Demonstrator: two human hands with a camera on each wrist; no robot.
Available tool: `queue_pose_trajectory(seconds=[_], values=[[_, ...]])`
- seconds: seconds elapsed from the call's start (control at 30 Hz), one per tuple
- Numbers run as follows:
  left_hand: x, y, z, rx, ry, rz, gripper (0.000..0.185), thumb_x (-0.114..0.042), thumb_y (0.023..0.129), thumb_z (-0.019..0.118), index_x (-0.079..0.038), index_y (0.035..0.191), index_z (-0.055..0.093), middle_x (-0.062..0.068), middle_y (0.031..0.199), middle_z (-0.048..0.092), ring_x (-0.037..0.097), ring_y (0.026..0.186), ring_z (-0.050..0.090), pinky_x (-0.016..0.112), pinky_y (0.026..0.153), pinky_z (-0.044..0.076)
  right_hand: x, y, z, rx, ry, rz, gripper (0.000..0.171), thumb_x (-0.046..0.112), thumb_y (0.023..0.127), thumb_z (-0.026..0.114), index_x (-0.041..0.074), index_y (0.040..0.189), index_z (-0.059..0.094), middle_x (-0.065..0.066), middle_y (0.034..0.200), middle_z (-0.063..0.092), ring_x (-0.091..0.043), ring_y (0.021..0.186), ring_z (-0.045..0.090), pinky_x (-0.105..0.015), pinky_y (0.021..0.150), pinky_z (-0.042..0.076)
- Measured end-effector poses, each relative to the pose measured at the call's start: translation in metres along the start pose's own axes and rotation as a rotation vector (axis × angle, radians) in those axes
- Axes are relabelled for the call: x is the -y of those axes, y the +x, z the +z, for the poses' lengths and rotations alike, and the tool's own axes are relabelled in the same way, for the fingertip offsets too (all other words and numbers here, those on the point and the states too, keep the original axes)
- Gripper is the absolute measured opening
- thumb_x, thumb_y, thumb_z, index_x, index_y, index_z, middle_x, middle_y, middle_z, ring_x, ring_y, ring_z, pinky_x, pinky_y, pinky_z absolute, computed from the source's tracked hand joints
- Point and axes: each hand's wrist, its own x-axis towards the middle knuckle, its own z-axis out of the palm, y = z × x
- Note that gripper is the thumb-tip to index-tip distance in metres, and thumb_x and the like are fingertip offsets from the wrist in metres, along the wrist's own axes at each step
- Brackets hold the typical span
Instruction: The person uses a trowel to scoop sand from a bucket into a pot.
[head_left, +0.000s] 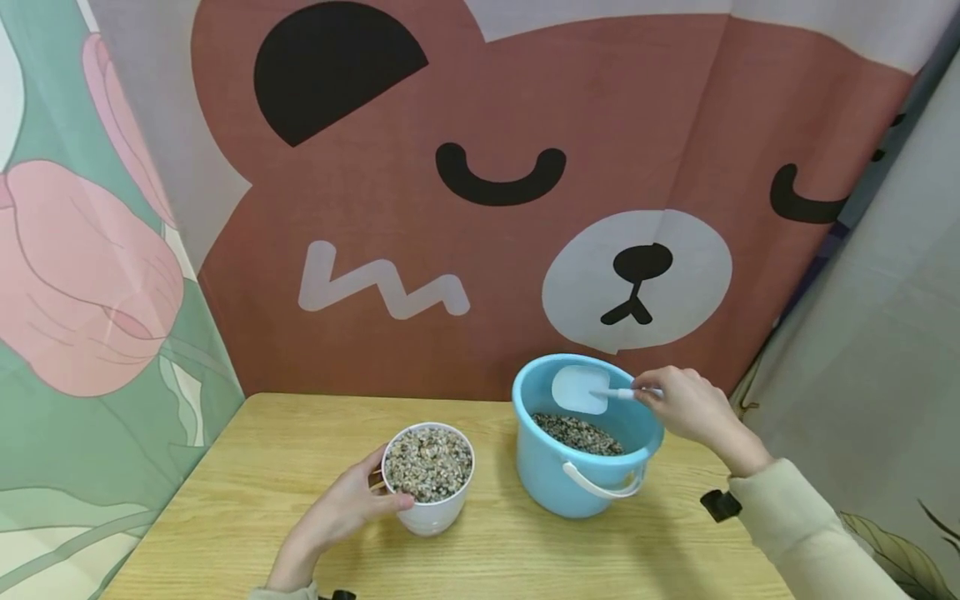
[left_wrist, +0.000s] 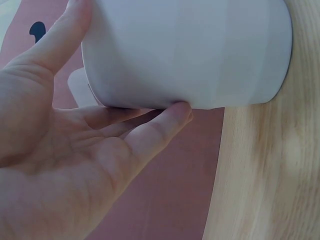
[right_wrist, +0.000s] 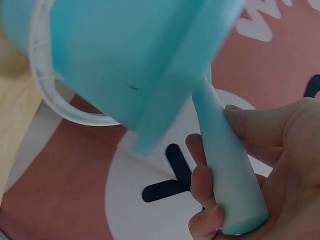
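Observation:
A white flowerpot (head_left: pixel 437 515) filled to near its rim with speckled grit (head_left: pixel 427 463) stands on the table. My left hand (head_left: pixel 347 505) holds it from the left side, thumb at the near rim; the left wrist view shows the fingers against the pot's wall (left_wrist: pixel 180 55). To its right is a light blue bucket (head_left: pixel 546 471), with more grit (head_left: pixel 576 433) inside. Over the bucket's opening, my right hand (head_left: pixel 686 404) grips a small shovel by its handle (right_wrist: pixel 227 165). The shovel's pale blade (head_left: pixel 579 389) appears to carry no grit.
The bucket's white carrying handle (head_left: pixel 600 487) hangs down its near side. The wooden table (head_left: pixel 240 492) lies under both containers. A curtain (head_left: pixel 480 358) with a brown bear print hangs right behind the table. Leaves (head_left: pixel 896 554) show at lower right.

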Motion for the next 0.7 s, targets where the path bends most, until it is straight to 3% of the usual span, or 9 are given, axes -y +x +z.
queue_pose_trajectory(seconds=[0.23,0.7], values=[[-0.003,-0.001,-0.001,0.003,0.008,0.005,0.092,-0.018,0.082,0.081,0.011,0.149,0.024,0.029,0.14,0.045,0.039,0.124,0.049,0.043,0.098,0.047,-0.004,0.007,0.018,0.048,-0.053,-0.007,0.015,0.014,0.094,0.065,0.008,0.104,0.076,-0.007,0.095,0.07,-0.014,0.055,0.049,-0.032,0.043,0.037],[-0.001,0.0,0.0,0.0,0.018,0.0,0.093,-0.021,0.081,0.082,0.008,0.149,0.026,0.026,0.141,0.045,0.038,0.126,0.048,0.043,0.099,0.046,0.007,0.018,0.04,0.112,-0.147,-0.045,0.012,0.015,0.092,0.068,0.012,0.1,0.077,-0.003,0.09,0.07,-0.018,0.07,0.061,-0.034,0.049,0.045]])
